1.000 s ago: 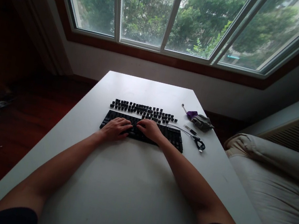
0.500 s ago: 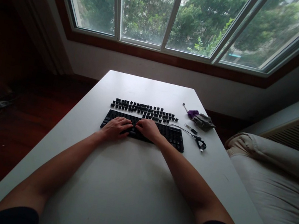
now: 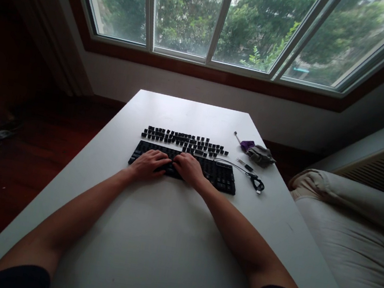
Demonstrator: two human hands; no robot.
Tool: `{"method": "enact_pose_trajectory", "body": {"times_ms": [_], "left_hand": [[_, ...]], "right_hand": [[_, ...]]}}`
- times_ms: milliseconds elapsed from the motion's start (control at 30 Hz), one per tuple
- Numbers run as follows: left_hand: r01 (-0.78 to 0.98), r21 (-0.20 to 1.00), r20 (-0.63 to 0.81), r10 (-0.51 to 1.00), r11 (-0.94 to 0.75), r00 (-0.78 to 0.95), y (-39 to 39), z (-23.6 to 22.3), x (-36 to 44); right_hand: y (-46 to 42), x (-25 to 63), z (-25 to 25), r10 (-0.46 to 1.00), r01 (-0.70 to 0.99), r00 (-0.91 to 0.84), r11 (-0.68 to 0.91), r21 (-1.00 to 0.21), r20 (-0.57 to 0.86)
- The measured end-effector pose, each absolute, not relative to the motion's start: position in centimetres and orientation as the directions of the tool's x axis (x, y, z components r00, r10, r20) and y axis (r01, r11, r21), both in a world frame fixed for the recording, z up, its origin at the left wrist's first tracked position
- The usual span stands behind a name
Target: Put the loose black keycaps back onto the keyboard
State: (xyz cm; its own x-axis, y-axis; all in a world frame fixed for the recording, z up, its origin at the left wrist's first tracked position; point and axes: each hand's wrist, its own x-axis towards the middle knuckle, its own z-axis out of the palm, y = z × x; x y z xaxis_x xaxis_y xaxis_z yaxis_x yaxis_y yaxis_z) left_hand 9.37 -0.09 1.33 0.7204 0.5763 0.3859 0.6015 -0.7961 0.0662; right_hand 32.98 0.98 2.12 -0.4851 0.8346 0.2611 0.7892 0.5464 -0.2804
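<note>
A black keyboard (image 3: 222, 176) lies across the white table, its keys partly covered by my hands. My left hand (image 3: 148, 163) rests on its left half, fingers stretched over the keys and pointing right. Close beside it, my right hand (image 3: 190, 168) is on the middle of the keyboard with bent, slightly parted fingers. The fingertips of both hands nearly meet; no loose thing shows in either. Just behind the keyboard, several loose black keycaps (image 3: 167, 138) stand in uneven rows.
A coiled black USB cable (image 3: 255, 181) lies right of the keyboard, near a small black-handled tool (image 3: 245, 164). Farther back are a grey and purple cloth (image 3: 262, 155) and a thin brush-like stick (image 3: 237, 136). The white table (image 3: 161, 242) stands beside a pale couch (image 3: 349, 239).
The fingers of my right hand have shifted slightly and look a little more spread over the keys. My left hand stays in place. The view has moved very slightly.
</note>
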Motion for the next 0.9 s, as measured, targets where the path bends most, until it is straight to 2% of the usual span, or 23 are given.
{"method": "enact_pose_trajectory", "body": {"times_ms": [167, 400, 900], "left_hand": [[0.610, 0.048, 0.356, 0.584, -0.791, 0.730, 0.0, 1.4, 9.6], [0.608, 0.033, 0.338, 0.581, -0.793, 0.740, 0.1, 1.5, 9.7], [0.611, 0.065, 0.342, 0.593, -0.789, 0.729, 0.3, 1.5, 9.9]], "right_hand": [[0.6, 33.4, 1.2, 0.844, 0.757, -0.432, 0.531, -0.381, 0.318], [0.3, 33.3, 0.6, 0.857, 0.741, -0.370, 0.505, -0.443, 0.358], [0.5, 33.3, 0.8, 0.862, 0.737, -0.384, 0.501, -0.453, 0.330]]}}
